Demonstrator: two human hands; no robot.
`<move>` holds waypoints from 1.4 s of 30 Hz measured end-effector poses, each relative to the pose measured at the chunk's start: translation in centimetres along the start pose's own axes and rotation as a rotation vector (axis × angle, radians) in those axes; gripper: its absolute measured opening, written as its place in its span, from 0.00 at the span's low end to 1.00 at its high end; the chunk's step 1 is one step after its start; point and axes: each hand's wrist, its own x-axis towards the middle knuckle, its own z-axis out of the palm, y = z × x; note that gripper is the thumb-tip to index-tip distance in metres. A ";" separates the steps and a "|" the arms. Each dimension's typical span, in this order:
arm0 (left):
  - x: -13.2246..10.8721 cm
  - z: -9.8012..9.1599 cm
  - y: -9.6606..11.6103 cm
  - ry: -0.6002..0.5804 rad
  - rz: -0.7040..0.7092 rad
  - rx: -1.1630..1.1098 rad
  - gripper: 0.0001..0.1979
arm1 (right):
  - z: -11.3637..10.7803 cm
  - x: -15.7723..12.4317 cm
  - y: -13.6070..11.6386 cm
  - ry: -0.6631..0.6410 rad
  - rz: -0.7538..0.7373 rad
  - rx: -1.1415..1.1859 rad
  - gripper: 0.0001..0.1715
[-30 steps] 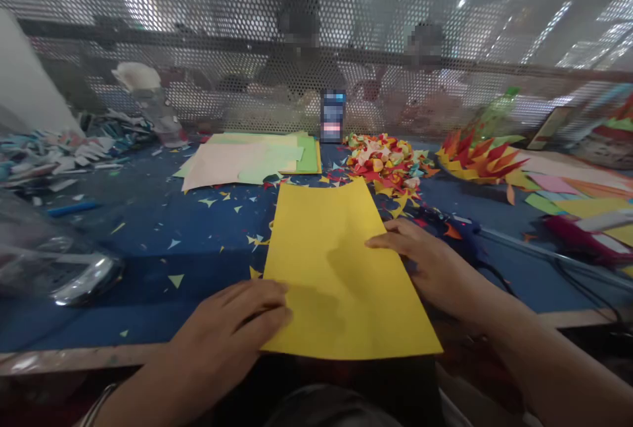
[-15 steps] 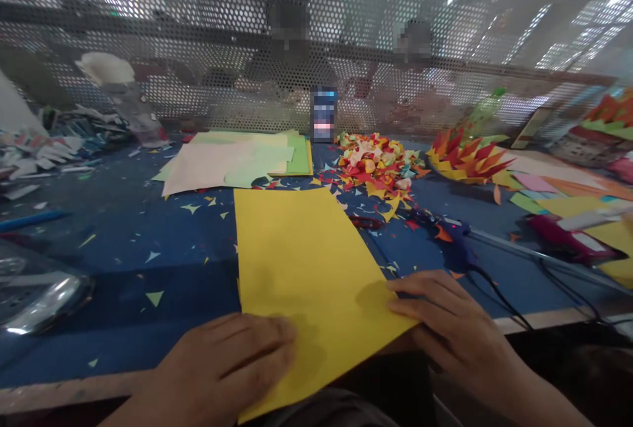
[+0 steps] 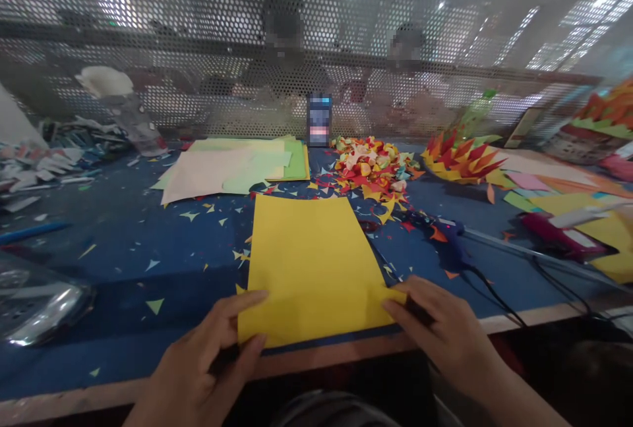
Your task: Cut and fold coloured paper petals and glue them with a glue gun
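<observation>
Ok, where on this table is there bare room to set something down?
Barest: the blue mat left of the yellow sheet, between the pale paper stack behind and the shiny clear object; only small scraps. Crowded: right of the sheet, with glue gun, cable and coloured papers.

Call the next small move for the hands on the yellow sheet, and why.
Likely lift the near edge and bring it toward the far edge. The left hand and right hand each pinch a near corner of the yellow sheet, which lies flat on the blue table, square to its front edge; the far half is unheld.
</observation>
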 end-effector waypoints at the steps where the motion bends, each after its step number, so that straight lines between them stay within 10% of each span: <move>1: 0.0 0.2 0.4 0.022 -0.085 -0.014 0.22 | 0.3 0.0 0.1 0.016 0.008 -0.024 0.10; 19: 0.2 1.5 1.7 0.230 -0.116 0.155 0.11 | 1.8 0.9 0.4 0.034 0.055 -0.223 0.16; 42: -1.4 1.0 0.1 0.125 -0.057 0.016 0.31 | 0.0 -0.6 -0.5 0.018 -0.035 0.026 0.08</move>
